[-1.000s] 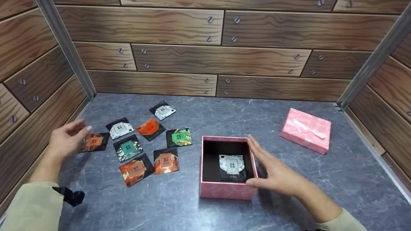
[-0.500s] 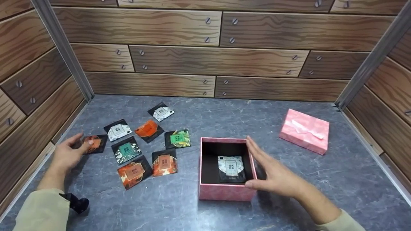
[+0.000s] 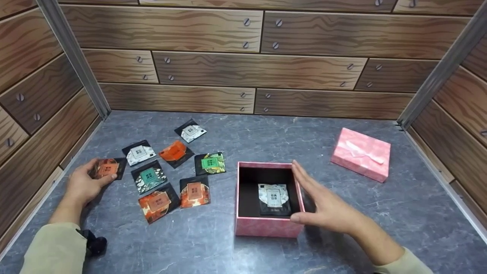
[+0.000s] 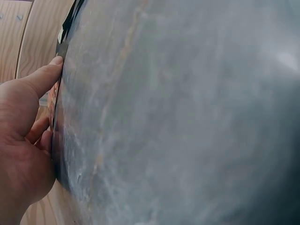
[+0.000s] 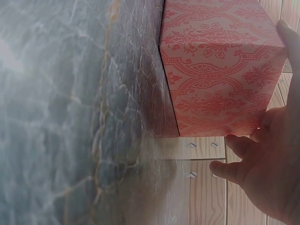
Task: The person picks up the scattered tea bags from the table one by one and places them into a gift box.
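At the far left, my left hand (image 3: 84, 183) holds an orange and black sachet (image 3: 108, 168) between its thumb and fingers. In the left wrist view the thumb (image 4: 49, 75) lies at one edge of that sachet, close over the table. An uncovered pink box (image 3: 268, 227) with a dark inside stands right of centre, a white and black sachet (image 3: 274, 199) lying flat in it. My right hand (image 3: 330, 210) rests against the box's right side, straight forefinger at the back corner and thumb at the front corner. The box's patterned wall (image 5: 215, 84) fills much of the right wrist view.
Several loose sachets lie spread left of the box, among them a teal one (image 3: 149, 177), a green one (image 3: 210, 163) and a white one (image 3: 191, 131). The pink lid (image 3: 361, 154) with a bow sits at the back right. Wood-patterned walls (image 3: 213, 68) enclose the grey marbled table (image 3: 182, 247).
The left hand has come down and forward around the orange and black sachet and now grips it. My right hand stays against the box, which has not moved.
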Motion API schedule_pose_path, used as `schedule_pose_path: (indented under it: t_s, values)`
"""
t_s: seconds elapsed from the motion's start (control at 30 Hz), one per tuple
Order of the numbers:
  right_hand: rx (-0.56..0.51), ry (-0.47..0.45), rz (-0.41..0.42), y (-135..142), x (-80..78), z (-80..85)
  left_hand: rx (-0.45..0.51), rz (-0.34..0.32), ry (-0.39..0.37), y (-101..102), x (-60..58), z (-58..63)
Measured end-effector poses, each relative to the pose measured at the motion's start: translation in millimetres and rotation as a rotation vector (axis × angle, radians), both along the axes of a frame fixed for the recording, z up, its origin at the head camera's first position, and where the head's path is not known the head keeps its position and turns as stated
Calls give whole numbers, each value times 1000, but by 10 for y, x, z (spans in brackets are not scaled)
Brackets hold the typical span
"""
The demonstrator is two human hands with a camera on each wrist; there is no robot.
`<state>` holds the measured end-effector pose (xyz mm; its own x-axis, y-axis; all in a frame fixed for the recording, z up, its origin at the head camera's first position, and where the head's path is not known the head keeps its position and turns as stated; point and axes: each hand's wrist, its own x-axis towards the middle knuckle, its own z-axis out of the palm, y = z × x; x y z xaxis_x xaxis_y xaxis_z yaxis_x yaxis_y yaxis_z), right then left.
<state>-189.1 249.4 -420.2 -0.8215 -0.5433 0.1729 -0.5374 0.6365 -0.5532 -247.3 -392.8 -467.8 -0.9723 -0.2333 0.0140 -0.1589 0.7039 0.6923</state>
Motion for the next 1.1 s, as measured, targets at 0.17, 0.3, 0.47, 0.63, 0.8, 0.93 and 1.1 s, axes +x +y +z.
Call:
schedule_pose_path:
  t_s: [0.17,0.3,0.47,0.63,0.8,0.93,1.1]
  values:
    - [2,-2,0,-2,8,6,-56,-15,-22,6,9,6]
    - [-3,8,8,4,10,7,-76,-26,-44,8,23,20]
    - [-10,13,11,9,12,2,-91,-48,-44,8,30,28]
    - [-4,11,7,8,15,-4,-110,-66,-11,5,28,18]
    - [-4,8,5,5,13,-7,-108,-66,41,-8,50,-4]
    - [-7,7,4,2,12,-3,-56,-31,46,-13,70,-1]
    - [1,-3,2,-9,5,5,33,14,48,-7,80,16]
